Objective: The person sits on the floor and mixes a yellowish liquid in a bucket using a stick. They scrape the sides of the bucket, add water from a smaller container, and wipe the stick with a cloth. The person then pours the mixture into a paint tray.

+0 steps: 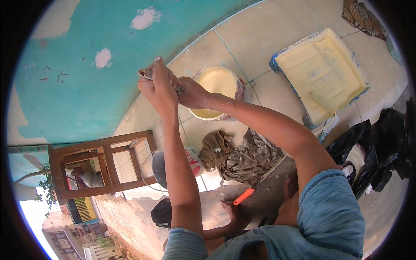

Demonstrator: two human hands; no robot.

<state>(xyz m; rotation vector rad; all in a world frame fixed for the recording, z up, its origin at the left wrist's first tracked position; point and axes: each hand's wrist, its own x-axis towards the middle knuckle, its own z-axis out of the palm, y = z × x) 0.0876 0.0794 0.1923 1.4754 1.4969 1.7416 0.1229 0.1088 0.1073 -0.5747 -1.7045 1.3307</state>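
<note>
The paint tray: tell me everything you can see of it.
The paint tray is shallow and rectangular, perhaps plastic, with blue showing on its smeared outer sides. Cream paint coats its streaked inside. It lies open side up on the tiled floor, right of the paint bucket. A pale thing, hard to identify, sits at its near end.

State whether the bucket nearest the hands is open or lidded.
Open: the bucket shows no lid over its visible mouth, and pale yellow paint is in view inside.

the wall is turquoise with whitish patches, the paint pale yellow, the handle orange.
</note>
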